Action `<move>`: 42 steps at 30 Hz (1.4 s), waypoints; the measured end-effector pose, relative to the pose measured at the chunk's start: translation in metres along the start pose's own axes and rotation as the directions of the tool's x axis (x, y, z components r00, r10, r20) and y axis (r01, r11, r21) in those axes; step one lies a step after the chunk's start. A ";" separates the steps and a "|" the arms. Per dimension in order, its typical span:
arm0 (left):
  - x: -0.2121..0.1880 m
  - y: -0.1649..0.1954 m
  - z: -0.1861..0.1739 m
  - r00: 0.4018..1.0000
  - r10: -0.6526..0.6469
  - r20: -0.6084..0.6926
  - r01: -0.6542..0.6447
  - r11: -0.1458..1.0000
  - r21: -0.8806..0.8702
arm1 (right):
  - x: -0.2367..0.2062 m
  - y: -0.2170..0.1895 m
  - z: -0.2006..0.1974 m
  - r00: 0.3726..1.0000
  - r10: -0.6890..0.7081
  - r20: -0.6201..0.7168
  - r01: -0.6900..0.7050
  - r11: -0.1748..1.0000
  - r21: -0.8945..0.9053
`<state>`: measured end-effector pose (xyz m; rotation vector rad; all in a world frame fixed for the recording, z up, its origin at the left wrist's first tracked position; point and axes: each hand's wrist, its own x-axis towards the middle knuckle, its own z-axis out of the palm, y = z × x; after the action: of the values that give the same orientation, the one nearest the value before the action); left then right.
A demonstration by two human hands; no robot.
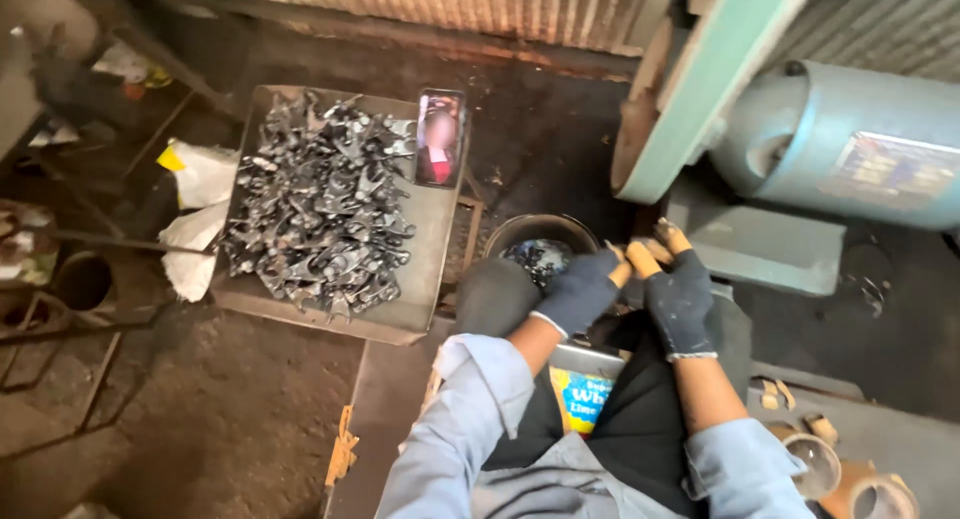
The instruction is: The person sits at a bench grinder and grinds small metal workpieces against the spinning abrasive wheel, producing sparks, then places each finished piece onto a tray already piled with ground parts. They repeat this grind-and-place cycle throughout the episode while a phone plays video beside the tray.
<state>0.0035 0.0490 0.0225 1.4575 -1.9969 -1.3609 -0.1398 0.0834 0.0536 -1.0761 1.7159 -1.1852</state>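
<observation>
At centre-right of the frame, the gloved left hand [583, 291] and right hand [678, 297] meet, fingers curled together; whether either grip holds a piece is hidden. Just above-left sits a dark bucket [541, 245] of metal parts, with a heaped tray [425, 241] at upper left, within reach.

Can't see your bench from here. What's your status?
Left hand and right hand gloved, together in front of the grinder. Held piece hidden. Bucket just left. Nothing blocking.

A corrugated wall [450, 4] runs behind the green machine [690, 89]. Left of the machine lies a dark, dirty floor [230, 409], possibly packed earth. Light is dim.
</observation>
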 end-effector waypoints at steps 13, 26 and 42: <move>0.069 -0.056 0.025 0.978 0.020 -0.208 -0.050 0.989 -0.140 | 0.053 0.011 0.030 0.976 0.187 0.111 -0.190 0.981 0.024; 0.048 -0.007 -0.018 0.954 0.054 -0.294 -0.008 0.988 0.154 | 0.050 0.048 0.071 0.901 0.288 0.325 -0.350 0.036 0.936; 0.070 -0.055 0.030 0.944 0.019 -0.329 -0.208 0.810 -0.548 | 0.061 0.039 0.031 0.915 0.302 0.268 -0.396 0.800 0.450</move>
<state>-0.0164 0.0023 -0.0560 1.1482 -1.2860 -1.4121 -0.1409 0.0253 0.0001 -0.5012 1.2867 -1.1538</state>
